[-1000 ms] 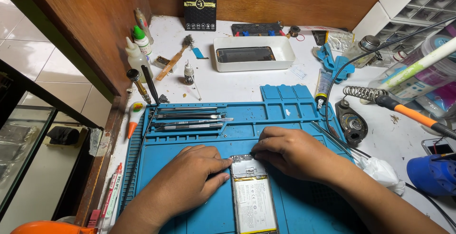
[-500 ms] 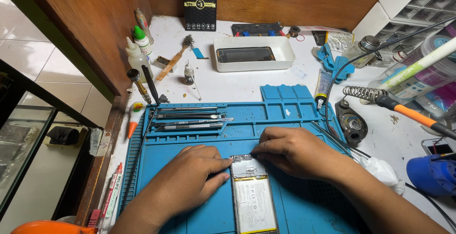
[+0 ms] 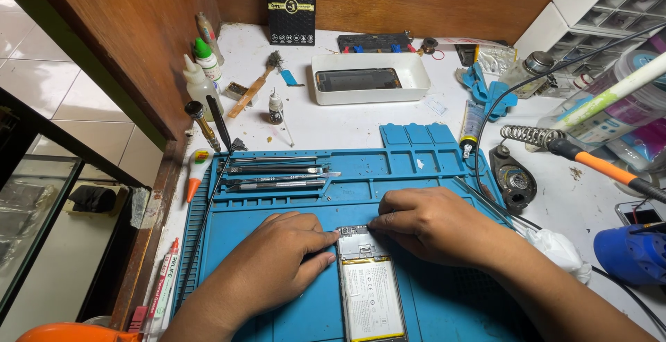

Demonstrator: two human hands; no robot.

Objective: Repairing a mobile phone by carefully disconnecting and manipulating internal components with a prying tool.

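Head view: at the bottom centre of the frame, an opened phone (image 3: 370,283) lies back-up on a blue repair mat (image 3: 416,168), its battery exposed. The left hand (image 3: 277,266) rests flat against the phone's left edge, fingers loose. The right hand (image 3: 433,224) pinches at the phone's top right corner; whether it grips anything cannot be told. Tweezers (image 3: 277,175) lie above.

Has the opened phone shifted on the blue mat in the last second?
No. The opened phone sits in the same spot against the blue mat ridges.
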